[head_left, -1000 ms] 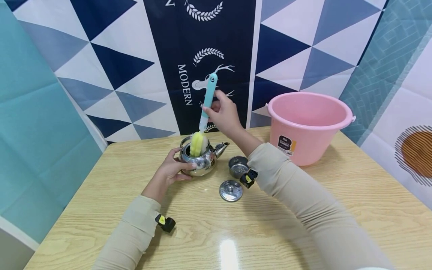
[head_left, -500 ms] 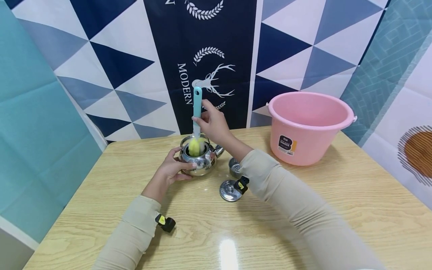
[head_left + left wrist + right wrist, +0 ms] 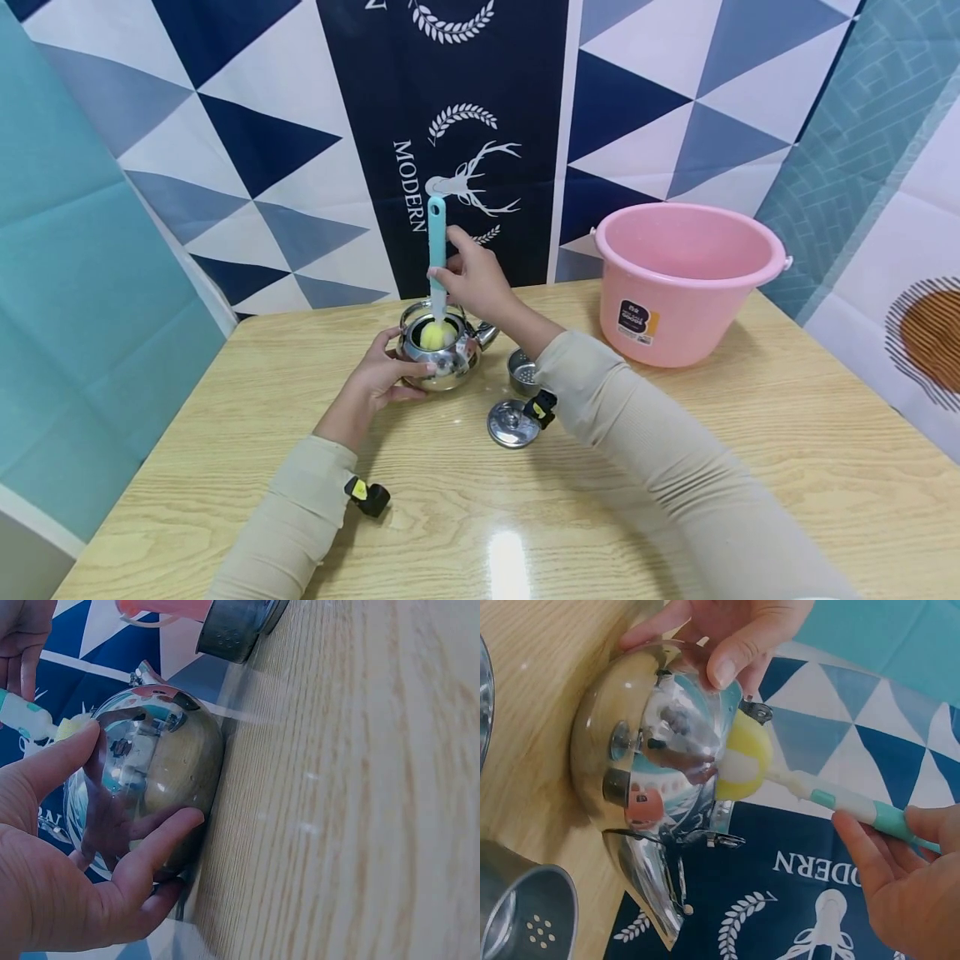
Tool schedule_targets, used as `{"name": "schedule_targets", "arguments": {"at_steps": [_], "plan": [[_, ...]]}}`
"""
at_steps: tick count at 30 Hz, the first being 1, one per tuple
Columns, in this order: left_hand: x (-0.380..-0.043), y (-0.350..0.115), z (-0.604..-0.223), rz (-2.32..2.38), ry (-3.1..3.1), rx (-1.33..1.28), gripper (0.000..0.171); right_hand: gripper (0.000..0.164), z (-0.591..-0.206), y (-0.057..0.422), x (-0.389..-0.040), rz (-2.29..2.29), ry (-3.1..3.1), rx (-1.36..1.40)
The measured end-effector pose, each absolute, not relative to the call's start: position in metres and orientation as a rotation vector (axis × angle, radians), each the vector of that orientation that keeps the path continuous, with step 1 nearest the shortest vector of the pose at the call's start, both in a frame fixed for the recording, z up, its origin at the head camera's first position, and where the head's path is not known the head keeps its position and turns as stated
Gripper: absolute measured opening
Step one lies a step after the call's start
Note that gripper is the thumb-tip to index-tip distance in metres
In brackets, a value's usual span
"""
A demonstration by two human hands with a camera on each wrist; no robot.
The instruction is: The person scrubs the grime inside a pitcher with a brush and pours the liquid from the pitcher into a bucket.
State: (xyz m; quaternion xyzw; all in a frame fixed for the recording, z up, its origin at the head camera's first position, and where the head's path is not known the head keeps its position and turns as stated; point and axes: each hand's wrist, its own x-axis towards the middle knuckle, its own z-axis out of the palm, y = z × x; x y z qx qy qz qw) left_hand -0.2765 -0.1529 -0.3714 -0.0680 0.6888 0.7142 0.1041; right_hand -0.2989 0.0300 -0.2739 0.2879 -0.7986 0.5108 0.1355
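Observation:
A shiny stainless steel kettle [image 3: 448,367] stands on the table, its lid off and its spout toward the right. My left hand [image 3: 381,372] grips the kettle's left side; in the left wrist view the thumb [image 3: 64,761] lies near the rim and the fingers spread along the body. My right hand [image 3: 480,275] pinches the turquoise handle of a sponge brush [image 3: 437,242] from the right. The brush stands nearly upright, with its yellow and white sponge head [image 3: 744,757] partly down in the kettle's mouth. The sponge's lower part is hidden inside the kettle.
Right of the kettle sit a perforated metal strainer cup [image 3: 521,375], partly behind the right forearm, and a round metal lid [image 3: 510,427]. A pink bucket [image 3: 678,329] stands at the back right of the wooden table [image 3: 450,517]. A patterned cloth [image 3: 292,167] hangs behind.
My right hand has moved down and left, bringing the brush from a slant to nearly upright and its sponge deeper into the kettle. The left hand and kettle have stayed in place.

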Motion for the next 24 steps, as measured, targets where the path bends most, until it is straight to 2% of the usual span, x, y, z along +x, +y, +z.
{"name": "schedule_targets", "arguments": {"at_steps": [5,12,24], "plan": [[-0.276,-0.154,-0.371,2.104,2.025,-0.201,0.095,0.039,-0.272,0.029,-0.3,1.305,-2.344,0.836],[-0.275,-0.155,-0.37,2.1,2.023,-0.189,0.096,0.035,-0.273,0.024,-0.304,1.185,-2.306,0.805],[-0.274,-0.155,-0.368,2.101,2.008,-0.204,0.095,0.031,-0.28,0.014,-0.308,1.364,-2.276,0.731]]}}
